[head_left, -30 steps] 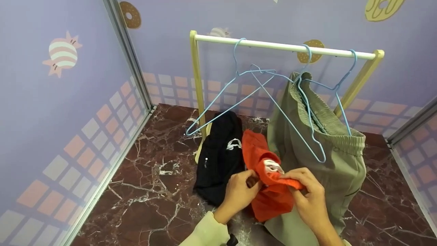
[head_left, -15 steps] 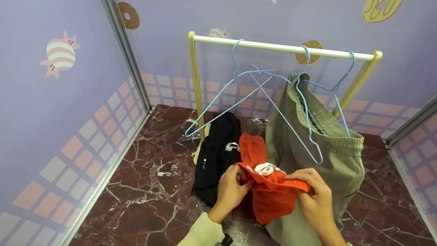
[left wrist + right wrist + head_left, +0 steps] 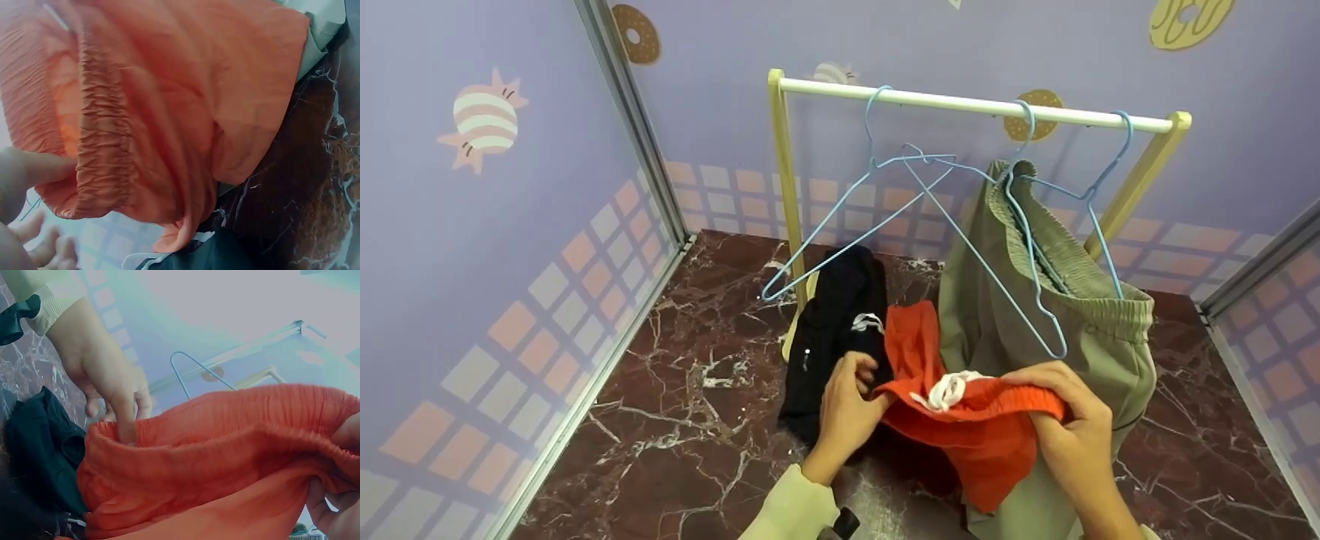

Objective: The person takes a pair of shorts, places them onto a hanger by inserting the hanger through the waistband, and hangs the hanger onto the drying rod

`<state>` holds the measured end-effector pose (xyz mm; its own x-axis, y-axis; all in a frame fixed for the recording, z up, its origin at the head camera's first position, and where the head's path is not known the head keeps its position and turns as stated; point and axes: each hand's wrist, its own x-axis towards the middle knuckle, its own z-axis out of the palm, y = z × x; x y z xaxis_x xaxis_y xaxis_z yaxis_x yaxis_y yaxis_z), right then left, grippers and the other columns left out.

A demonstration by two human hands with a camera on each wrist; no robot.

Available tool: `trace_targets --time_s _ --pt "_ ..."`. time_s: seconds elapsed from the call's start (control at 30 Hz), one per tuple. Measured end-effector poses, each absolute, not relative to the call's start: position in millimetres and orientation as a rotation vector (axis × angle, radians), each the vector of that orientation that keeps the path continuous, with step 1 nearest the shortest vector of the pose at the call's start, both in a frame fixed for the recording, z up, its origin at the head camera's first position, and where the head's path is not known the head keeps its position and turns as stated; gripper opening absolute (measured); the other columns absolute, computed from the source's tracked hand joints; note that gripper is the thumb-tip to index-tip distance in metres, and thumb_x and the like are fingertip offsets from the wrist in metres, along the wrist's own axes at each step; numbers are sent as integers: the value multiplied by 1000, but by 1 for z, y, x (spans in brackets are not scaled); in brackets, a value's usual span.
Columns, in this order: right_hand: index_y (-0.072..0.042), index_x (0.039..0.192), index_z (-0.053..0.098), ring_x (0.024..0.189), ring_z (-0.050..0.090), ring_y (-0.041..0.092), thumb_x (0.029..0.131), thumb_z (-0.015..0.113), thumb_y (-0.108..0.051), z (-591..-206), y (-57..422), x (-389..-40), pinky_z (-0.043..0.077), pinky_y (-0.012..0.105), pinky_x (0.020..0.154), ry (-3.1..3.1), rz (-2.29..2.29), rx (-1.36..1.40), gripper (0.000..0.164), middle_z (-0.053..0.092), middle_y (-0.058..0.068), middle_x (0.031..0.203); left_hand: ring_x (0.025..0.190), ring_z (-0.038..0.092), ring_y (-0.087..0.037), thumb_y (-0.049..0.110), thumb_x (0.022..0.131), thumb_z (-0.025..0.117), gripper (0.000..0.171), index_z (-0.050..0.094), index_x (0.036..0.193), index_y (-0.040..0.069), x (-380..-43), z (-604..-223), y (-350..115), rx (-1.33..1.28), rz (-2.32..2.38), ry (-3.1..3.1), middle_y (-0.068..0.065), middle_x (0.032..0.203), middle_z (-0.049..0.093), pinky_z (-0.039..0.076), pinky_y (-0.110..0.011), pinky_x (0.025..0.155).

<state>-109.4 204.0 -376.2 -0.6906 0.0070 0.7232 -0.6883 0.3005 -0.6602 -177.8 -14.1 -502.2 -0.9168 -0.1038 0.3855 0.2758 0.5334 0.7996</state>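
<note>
Red-orange shorts (image 3: pixel 990 457) with a gathered waistband and white drawstring hang between the two hands. My right hand (image 3: pixel 1072 435) pinches the waistband at its right end, thumb on the near side. My left hand (image 3: pixel 847 412) has its thumb inside the left end of the waistband; its other fingers (image 3: pixel 53 244) stay off the cloth. The right wrist view shows that left hand (image 3: pixel 115 379) above the spread waist opening. Part of the shorts behind the drawstring reaches back between a black garment (image 3: pixel 829 337) and olive trousers (image 3: pixel 1035 300).
A rack with a white bar (image 3: pixel 915 96) and wooden posts stands behind the hands. Blue wire hangers (image 3: pixel 840 217) hang from it, and the trousers' waist is around one at the right. Dark marbled floor (image 3: pixel 675 442) extends left; patterned walls (image 3: pixel 562 187) enclose the space.
The hands have moved apart and spread the shorts' waistband. The left fingers have come away from the cloth, leaving the thumb inside. The drawstring now faces up in full view.
</note>
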Motion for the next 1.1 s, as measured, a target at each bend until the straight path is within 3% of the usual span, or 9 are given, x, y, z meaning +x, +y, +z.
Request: trace_targets --time_s 0.2,0.37,0.5,0.63,0.9,1.1 --pt "6 87 67 79 57 13 69 56 24 -376 209 -109 42 18 73 -2015 1414 527 27 62 13 82 82 61 -7 11 79 66 22 65 101 19 -177 -501 -13 -262 -1683 -2379 4 92 68 49 -25 76" --pt "6 91 67 79 56 11 69 62 21 -375 215 -108 41 16 72 -2086 1401 471 27 63 13 84 88 58 -8 2 83 53 25 66 101 13 -174 -488 -12 -176 -2162 -2256 -1 97 67 46 -26 80" --pt "5 90 68 78 56 9 68 69 16 -376 219 -108 41 14 72 -2140 1369 404 25 63 11 82 71 56 -13 2 87 47 20 61 101 0 -171 -479 -12 -138 -2506 -2041 -5 87 61 48 -28 67" --pt "0 89 70 77 57 6 67 75 7 -381 224 -109 42 14 71 -2217 1373 268 24 65 5 80 50 44 -13 3 88 46 17 54 98 -9 -170 -473 -12 -108 -2728 -1865 -4 72 53 39 -24 48" --pt "-11 74 69 65 52 4 75 73 -7 -408 237 -118 39 16 59 -2275 1317 97 5 60 -4 70 41 28 -7 6 86 51 8 55 80 4 -164 -466 -14 -270 -2858 -1796 0 57 44 24 -17 39" --pt "-12 66 64 57 46 5 80 70 -15 -415 240 -122 34 20 49 -2278 1298 22 16 55 -6 64 40 27 -7 21 88 58 24 48 74 6 -162 -461 -20 -444 -2858 -1840 2 50 33 24 -18 39"
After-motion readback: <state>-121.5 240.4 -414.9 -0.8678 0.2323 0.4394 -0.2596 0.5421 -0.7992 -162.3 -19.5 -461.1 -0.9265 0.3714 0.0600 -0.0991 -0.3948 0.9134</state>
